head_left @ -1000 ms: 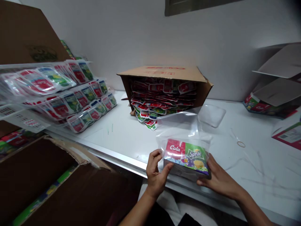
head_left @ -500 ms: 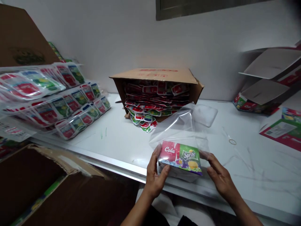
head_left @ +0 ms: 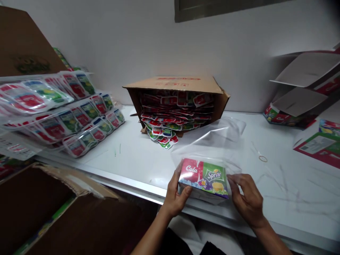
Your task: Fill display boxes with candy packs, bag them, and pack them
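A red and green Cola/Sprite printed box (head_left: 204, 179) sits inside a clear plastic bag (head_left: 207, 141) at the table's front edge. My left hand (head_left: 174, 199) is wrapped round the box's left end through the film, thumb on the front side. At the right end, my right hand (head_left: 247, 200) has its fingers closed on a fold of the bag beside the box. The loose upper part of the bag spreads away from me over the white table (head_left: 138, 159).
Behind the bag, a cardboard carton (head_left: 172, 82) lies open toward me, full of small packets (head_left: 170, 117). Strips of packets (head_left: 63, 120) are stacked at left above another open carton (head_left: 92, 212). Printed boxes (head_left: 321, 145) and a rubber band (head_left: 262, 159) lie on the right.
My right hand has gone from spread beside the box to closed on the bag's side. The bag's upper part has flattened and shifted right. My left hand keeps its hold.
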`<state>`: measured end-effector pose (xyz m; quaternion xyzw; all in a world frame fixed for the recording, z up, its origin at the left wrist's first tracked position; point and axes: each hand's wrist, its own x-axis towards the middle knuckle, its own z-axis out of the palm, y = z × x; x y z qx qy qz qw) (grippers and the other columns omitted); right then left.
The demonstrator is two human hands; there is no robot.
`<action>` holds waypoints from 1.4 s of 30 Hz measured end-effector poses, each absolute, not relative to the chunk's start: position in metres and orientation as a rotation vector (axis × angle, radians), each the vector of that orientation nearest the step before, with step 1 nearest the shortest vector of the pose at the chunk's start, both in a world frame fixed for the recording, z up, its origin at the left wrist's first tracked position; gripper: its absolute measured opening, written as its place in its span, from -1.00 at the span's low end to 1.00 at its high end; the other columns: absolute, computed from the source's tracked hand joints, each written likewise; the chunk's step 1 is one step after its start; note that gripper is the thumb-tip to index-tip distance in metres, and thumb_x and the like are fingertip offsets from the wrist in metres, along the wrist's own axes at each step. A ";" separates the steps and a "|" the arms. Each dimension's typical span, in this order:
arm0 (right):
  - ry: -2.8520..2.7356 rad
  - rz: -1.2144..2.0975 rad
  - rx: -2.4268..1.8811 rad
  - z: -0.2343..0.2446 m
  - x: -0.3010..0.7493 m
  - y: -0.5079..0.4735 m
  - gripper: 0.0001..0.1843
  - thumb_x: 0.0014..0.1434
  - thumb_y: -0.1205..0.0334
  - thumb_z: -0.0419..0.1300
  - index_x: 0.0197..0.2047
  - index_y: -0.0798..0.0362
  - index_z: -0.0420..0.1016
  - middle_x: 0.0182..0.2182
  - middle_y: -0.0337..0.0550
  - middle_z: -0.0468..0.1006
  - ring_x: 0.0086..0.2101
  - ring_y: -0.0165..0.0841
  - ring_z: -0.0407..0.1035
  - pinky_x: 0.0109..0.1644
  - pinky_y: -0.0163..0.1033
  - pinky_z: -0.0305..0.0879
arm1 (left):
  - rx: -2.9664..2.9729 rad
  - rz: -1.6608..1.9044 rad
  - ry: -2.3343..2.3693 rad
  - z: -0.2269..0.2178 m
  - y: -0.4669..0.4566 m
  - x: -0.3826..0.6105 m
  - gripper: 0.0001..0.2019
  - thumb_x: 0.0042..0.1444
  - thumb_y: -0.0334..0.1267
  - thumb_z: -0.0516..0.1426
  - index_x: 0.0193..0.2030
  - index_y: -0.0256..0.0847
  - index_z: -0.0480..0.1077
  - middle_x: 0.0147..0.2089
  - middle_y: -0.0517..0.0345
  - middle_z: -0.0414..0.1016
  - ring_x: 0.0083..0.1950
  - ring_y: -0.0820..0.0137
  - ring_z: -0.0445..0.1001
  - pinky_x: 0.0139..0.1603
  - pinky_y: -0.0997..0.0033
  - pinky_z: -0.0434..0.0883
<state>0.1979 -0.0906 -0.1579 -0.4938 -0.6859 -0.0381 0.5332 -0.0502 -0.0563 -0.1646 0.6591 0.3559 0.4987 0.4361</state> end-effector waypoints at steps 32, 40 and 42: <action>-1.870 -0.259 -1.212 -0.166 0.210 -0.098 -0.70 0.22 0.43 0.11 0.01 -0.02 0.36 -0.26 -0.07 0.51 -0.25 -0.19 0.41 -0.19 -0.09 0.37 | 1.326 1.505 0.918 -0.135 -0.067 -0.021 -0.50 0.15 -0.09 0.18 0.19 -0.22 0.26 0.17 -0.12 0.38 0.21 0.13 0.37 0.20 0.17 0.36; -1.847 -0.267 -1.195 -0.162 0.206 -0.099 -0.71 0.20 0.47 0.13 -0.02 0.03 0.36 -0.27 -0.05 0.50 -0.25 -0.20 0.40 -0.19 -0.10 0.35 | 1.165 1.702 1.215 -0.134 -0.071 -0.007 -0.71 0.27 -0.12 0.08 -0.01 -0.22 0.48 0.04 -0.02 0.52 0.13 0.22 0.45 0.19 0.19 0.36; -1.838 -0.271 -1.206 -0.162 0.206 -0.099 -0.73 0.21 0.45 0.13 -0.03 0.03 0.37 -0.27 -0.06 0.50 -0.25 -0.20 0.41 -0.18 -0.10 0.36 | 1.167 1.761 1.245 -0.136 -0.072 -0.006 -0.74 0.27 -0.15 0.09 -0.04 -0.20 0.52 0.03 0.00 0.54 0.14 0.23 0.44 0.21 0.19 0.35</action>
